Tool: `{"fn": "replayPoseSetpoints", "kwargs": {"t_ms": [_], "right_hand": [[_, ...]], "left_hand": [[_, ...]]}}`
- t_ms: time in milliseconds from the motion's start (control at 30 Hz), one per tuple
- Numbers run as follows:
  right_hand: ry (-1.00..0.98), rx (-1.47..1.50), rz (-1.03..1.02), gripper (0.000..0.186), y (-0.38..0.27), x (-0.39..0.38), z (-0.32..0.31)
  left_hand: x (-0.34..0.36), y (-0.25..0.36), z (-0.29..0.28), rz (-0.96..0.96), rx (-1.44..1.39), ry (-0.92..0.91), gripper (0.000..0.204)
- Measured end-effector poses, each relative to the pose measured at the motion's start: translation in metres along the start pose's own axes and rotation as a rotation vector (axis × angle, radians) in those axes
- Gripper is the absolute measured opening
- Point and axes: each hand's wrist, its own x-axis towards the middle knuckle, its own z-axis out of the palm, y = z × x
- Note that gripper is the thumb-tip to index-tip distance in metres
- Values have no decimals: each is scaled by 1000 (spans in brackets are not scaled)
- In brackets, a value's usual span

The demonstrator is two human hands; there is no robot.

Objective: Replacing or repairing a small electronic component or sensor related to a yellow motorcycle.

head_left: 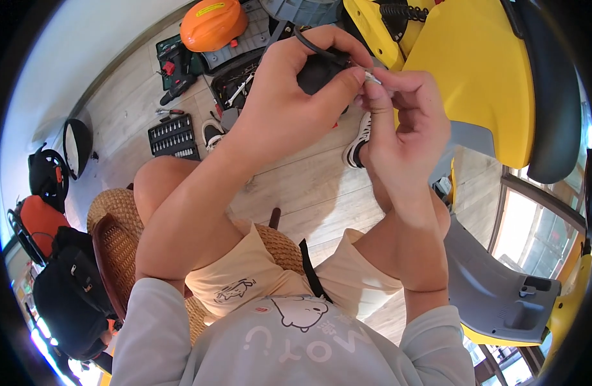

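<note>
Both my hands are raised in front of me, their fingertips meeting. My left hand (292, 106) is closed, thumb and forefinger pinching the end of a black cable (314, 46) that loops over the back of the fingers. Thumb and forefinger of my right hand (412, 119) are pressed together on a small white piece (372, 78), right beside the left fingertips. The piece is too small and too covered to name its kind. Whether the cable and the white piece are joined is hidden by my fingers.
A yellow scooter body (476, 71) with a black seat stands close on the right. On the floor ahead lie an orange helmet (213, 26), a power drill (178, 80), wrenches (241, 89) and a socket set (173, 136). A black backpack (70, 289) is at the left.
</note>
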Motion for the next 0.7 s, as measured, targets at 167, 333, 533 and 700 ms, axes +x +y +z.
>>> {"fn": "replayPoseSetpoints", "kwargs": {"t_ms": [167,333,533,700], "right_hand": [[26,45,49,9,-5,-1,0],[40,18,29,9,-5,-1,0],[55,4,23,8,-6,-1,0],[60,6,29,9,-7,-1,1]], "left_hand": [[0,0,-2,110,100,-14,11],[-1,2,1,81,27,-2,13],[-2,-1,4,156,45,23,13],[-2,-3,5,189,136,38,14]]}}
